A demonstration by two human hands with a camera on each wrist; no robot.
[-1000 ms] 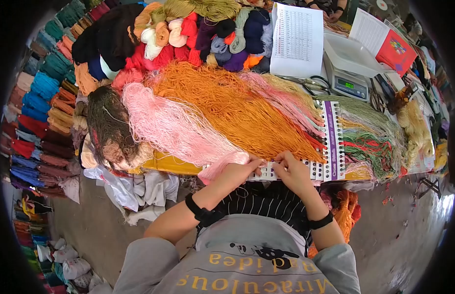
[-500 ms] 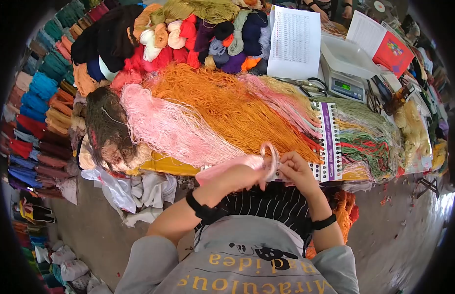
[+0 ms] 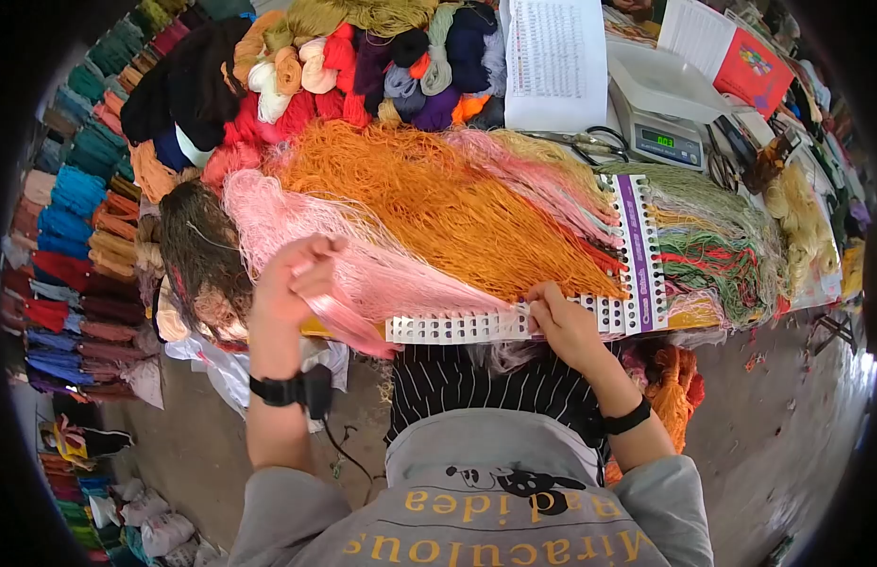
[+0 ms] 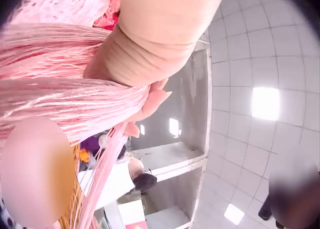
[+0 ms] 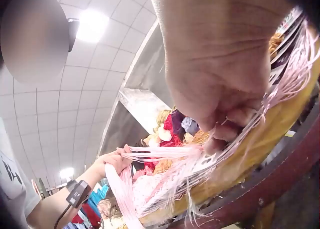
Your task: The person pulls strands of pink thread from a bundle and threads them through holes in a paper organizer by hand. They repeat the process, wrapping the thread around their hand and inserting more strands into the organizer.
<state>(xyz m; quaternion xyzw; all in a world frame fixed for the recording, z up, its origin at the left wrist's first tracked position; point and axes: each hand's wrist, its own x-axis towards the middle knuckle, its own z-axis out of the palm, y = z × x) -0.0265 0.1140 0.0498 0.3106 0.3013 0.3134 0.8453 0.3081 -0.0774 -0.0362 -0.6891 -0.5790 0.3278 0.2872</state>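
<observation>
My left hand point(image 3: 301, 274) is raised at the left with its fingers curled round pink thread point(image 3: 400, 269). The strands stretch taut from there to my right hand point(image 3: 563, 326), and a loose tail hangs below the left hand. At the white card strip with punched holes point(image 3: 457, 328), the right fingers pinch the strand end by a hole. In the left wrist view the pink strands point(image 4: 60, 101) pass under the left hand point(image 4: 145, 54). The right wrist view shows the right fingertips point(image 5: 215, 145) on the strip's edge, partly hidden by the hand.
A thick orange thread bundle point(image 3: 438, 208) lies beyond the pink one. The strip's purple-labelled end point(image 3: 638, 255) stands at the right, with multicoloured threads past it. Farther back are scissors point(image 3: 599, 144), a digital scale point(image 3: 667, 142), a printed sheet point(image 3: 554, 66) and coloured skeins.
My left hand has moved from beside the right hand out to the left, drawing the pink strands straight. The loop seen between the hands is gone. My right hand stays at the strip.
</observation>
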